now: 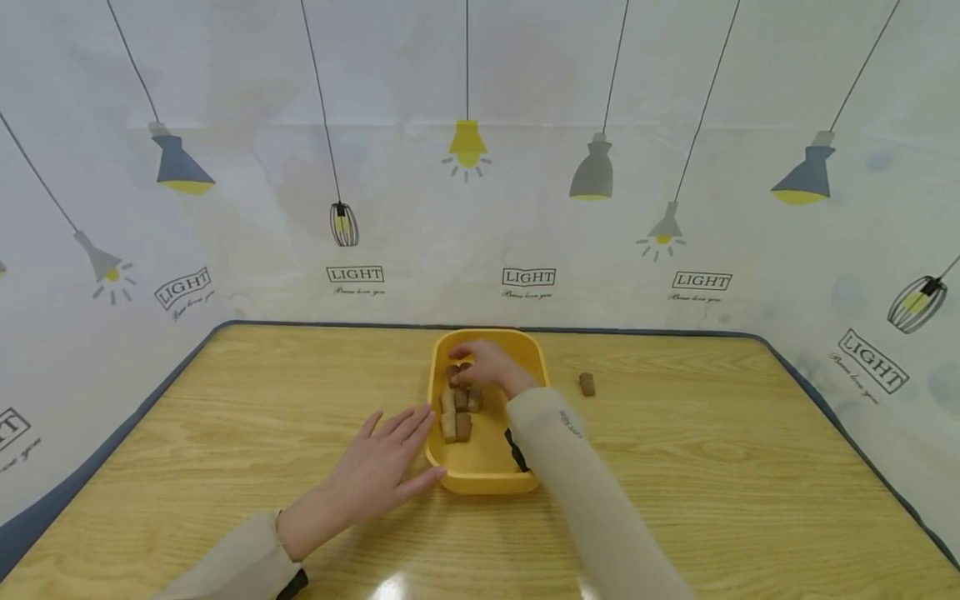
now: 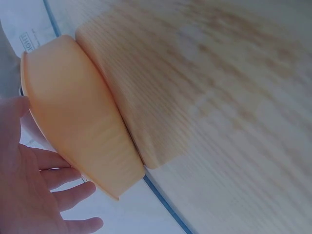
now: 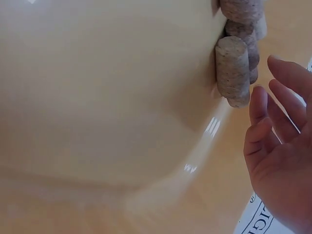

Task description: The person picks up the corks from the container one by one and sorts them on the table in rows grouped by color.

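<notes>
From my seat I see short, stubby cork cylinders (image 1: 463, 427) with flat ends and mottled, speckled sides, some pale tan and others darker brown. In the head view I count seven of them in the bin, gathered left of its middle, from about eight round to eleven o'clock. Right fingers cover part of that cluster, so I cannot tell whether more lie beneath. One further brown cork (image 1: 587, 383) is outside on the bench (image 1: 675, 450), well apart from the bin, between two and three o'clock from its centre.

I have one container, the yellow-orange bin (image 1: 480, 483), rounded at the corners and set near the far edge of the bench. The corks stand or lie close together inside it, several touching; the right-wrist view shows some lined up along a wall.

My right hand (image 1: 486, 364) is over the bin's twelve o'clock end, its fingers loosely bent beside the corks; I see nothing in its grasp. My left hand (image 1: 378, 467) sits at the bin's eight o'clock side, fingers straight and spread, thumb and fingertips at the rim, grasping nothing. Beyond stands a pale backdrop (image 1: 420, 75) printed with hanging lamps.
</notes>
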A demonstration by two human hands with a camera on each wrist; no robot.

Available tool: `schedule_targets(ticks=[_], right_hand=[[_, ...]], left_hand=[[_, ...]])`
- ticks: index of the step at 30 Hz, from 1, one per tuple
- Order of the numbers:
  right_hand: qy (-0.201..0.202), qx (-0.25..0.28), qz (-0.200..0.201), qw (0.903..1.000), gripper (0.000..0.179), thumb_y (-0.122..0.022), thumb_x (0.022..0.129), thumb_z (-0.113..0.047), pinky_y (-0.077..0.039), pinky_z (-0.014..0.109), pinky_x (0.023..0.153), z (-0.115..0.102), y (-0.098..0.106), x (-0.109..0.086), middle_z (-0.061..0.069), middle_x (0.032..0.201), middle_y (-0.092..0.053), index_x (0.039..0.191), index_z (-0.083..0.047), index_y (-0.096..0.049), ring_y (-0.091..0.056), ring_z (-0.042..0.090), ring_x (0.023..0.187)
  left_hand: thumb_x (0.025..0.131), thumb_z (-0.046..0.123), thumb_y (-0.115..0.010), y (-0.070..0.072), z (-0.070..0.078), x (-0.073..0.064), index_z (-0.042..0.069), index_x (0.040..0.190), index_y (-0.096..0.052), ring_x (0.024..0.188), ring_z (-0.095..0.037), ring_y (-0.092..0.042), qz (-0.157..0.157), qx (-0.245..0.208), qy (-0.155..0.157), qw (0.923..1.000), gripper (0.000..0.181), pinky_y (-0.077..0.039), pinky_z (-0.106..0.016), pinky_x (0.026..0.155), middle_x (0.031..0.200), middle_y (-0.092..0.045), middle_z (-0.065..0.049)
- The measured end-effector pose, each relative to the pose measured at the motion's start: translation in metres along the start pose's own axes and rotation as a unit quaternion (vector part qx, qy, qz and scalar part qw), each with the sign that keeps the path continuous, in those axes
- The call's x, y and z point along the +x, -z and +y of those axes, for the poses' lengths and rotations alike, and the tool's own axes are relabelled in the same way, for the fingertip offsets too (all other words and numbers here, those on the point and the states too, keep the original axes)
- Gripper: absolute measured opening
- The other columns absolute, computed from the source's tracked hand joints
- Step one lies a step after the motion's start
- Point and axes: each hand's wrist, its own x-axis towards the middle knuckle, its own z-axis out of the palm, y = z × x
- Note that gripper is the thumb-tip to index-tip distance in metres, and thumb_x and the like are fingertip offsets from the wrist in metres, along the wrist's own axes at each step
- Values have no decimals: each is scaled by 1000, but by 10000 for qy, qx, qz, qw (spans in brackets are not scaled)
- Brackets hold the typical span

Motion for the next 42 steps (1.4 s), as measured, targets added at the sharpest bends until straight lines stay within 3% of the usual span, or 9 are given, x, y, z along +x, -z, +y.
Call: schedule_targets(ticks=[23,32,42], right_hand=[[-265,-173,9,9995,36,-66,79,-13,-36,31,90,3,-11,8,5,111,-57,114,-6,-59,-50,17,101],[-346,-692,-28,9970,37,-65,77,-11,-35,30,90,-5,-12,8,5,110,-57,113,-6,-60,-50,18,101],[-615,-680,51,9958,35,-61,79,-12,-35,31,90,-5,-17,9,4,109,-58,114,-7,-59,-50,17,97]], left_hand=[[88,58,-32,0,0,1,4,134,-38,122,-25,-33,-12,9,8,10000,71,-22,-53,95,137,-34,-9],[88,58,-31,0,0,1,5,135,-36,123,-25,-32,-18,17,-4,10000,72,-21,-52,95,138,-33,-9],[88,58,-31,0,1,0,5,135,-35,123,-26,-33,-38,-24,-5,10000,71,-21,-53,95,138,-33,-9]])
